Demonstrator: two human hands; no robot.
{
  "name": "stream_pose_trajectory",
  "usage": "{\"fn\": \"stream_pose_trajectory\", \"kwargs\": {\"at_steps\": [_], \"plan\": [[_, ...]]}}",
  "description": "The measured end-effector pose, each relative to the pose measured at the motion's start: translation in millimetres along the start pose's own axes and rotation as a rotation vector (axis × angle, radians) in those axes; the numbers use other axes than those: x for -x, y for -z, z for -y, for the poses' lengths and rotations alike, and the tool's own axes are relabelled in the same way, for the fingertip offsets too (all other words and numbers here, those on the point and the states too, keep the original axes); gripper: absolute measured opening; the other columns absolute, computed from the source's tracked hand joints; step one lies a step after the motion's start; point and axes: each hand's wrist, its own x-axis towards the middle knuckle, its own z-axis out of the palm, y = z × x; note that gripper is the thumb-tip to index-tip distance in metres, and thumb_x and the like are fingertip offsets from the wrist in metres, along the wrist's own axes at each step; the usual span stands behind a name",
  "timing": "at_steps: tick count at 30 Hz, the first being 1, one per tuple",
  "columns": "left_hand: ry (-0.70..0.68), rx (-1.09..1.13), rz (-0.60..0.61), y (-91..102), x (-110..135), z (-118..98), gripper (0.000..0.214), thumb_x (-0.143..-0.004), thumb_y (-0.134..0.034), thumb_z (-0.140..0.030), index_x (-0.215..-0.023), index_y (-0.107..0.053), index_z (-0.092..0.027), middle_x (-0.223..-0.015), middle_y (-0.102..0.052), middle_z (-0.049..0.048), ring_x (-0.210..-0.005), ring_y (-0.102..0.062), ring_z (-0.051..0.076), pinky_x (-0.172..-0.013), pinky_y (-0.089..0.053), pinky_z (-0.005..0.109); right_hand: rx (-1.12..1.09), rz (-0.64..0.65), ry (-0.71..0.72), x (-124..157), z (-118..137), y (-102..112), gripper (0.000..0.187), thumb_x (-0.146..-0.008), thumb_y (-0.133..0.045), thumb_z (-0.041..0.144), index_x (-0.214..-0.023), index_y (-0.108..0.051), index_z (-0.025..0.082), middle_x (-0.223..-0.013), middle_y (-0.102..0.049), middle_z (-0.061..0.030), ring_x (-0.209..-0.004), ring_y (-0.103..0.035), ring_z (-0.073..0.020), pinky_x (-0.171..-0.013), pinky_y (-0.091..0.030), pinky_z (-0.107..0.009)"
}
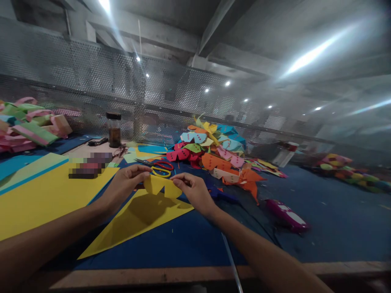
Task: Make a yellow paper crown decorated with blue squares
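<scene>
A small yellow paper cutout (159, 185) with rounded ends and a notch in its lower edge is stretched between my hands. My left hand (134, 179) pinches its left end, and my right hand (191, 189) pinches the right end. Below it lies a large piece of yellow paper (131, 232) with a slanted edge, shaded by my hands. Just behind the cutout rest scissors (161, 169) with red and yellow handles. A heap of colourful paper cutouts (210, 150), some with dotted marks, stands beyond my right hand.
Yellow sheets (39, 195) cover the left side, with a blurred dark object (91, 165) on them. A lidded jar (114, 130) stands behind. To the right lie a blue glue gun (222, 195) with a cord and a purple device (287, 215). A perforated metal screen (171, 89) closes the back.
</scene>
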Motion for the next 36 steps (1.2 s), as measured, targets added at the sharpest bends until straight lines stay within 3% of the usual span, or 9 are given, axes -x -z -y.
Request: {"fn": "stream_pose_trajectory", "kwargs": {"at_steps": [8,14,18,21,29,36], "plan": [[-0.069,-0.102,0.075,0.7,-6.9,6.7,0.030,-0.071,-0.082,-0.048,-0.075,-0.076,-0.019,-0.070,-0.075,0.0027,-0.066,-0.068,0.019,-0.066,-0.054,0.029,0.131,0.030,0.092,4.6,2.0,-0.1,0.023,-0.097,-0.065,0.038,-0.099,-0.081,0.023,-0.088,-0.079,-0.0019,-0.079,-0.067,-0.0188,-0.072,-0.048,-0.029],[-0.133,-0.159,0.103,1.5,-6.5,13.7,0.030,-0.075,-0.080,-0.051,-0.080,-0.078,-0.021,-0.073,-0.077,0.0025,-0.067,-0.067,0.018,-0.063,-0.050,0.027,0.090,0.100,0.050,5.2,1.6,-3.5,0.022,-0.097,-0.066,0.039,-0.099,-0.079,0.021,-0.098,-0.081,-0.0045,-0.091,-0.072,-0.0211,-0.082,-0.051,-0.031],[-0.130,-0.192,0.152,-1.3,-4.8,17.0,0.032,-0.073,-0.082,-0.050,-0.084,-0.081,-0.021,-0.077,-0.082,0.0053,-0.073,-0.073,0.023,-0.066,-0.053,0.030,0.091,0.101,0.050,6.0,0.3,-5.5,0.021,-0.097,-0.065,0.036,-0.092,-0.079,0.021,-0.091,-0.080,-0.0027,-0.084,-0.071,-0.0191,-0.077,-0.050,-0.028],[-0.121,-0.228,0.179,-3.1,-3.4,16.2,0.028,-0.072,-0.081,-0.049,-0.075,-0.081,-0.022,-0.074,-0.082,0.0056,-0.070,-0.073,0.024,-0.065,-0.054,0.030,0.120,0.103,0.081,7.0,0.4,-6.1,0.021,-0.097,-0.066,0.036,-0.090,-0.079,0.021,-0.087,-0.079,-0.0019,-0.079,-0.068,-0.0177,-0.073,-0.048,-0.027],[-0.157,-0.285,0.167,-3.5,2.5,10.8,0.028,-0.075,-0.077,-0.050,-0.072,-0.081,-0.022,-0.072,-0.080,0.0045,-0.069,-0.069,0.021,-0.063,-0.049,0.027,0.158,0.103,0.094,9.2,2.3,-6.0,0.022,-0.098,-0.066,0.036,-0.088,-0.080,0.022,-0.081,-0.077,-0.0006,-0.073,-0.065,-0.0163,-0.068,-0.043,-0.027],[-0.177,-0.281,0.127,-2.5,0.5,10.9,0.029,-0.076,-0.076,-0.052,-0.073,-0.079,-0.024,-0.071,-0.079,0.0040,-0.069,-0.069,0.021,-0.066,-0.052,0.029,0.147,0.089,0.056,7.8,3.7,-3.0,0.025,-0.098,-0.065,0.042,-0.095,-0.080,0.022,-0.089,-0.079,-0.0029,-0.080,-0.067,-0.0185,-0.072,-0.045,-0.027]]}}
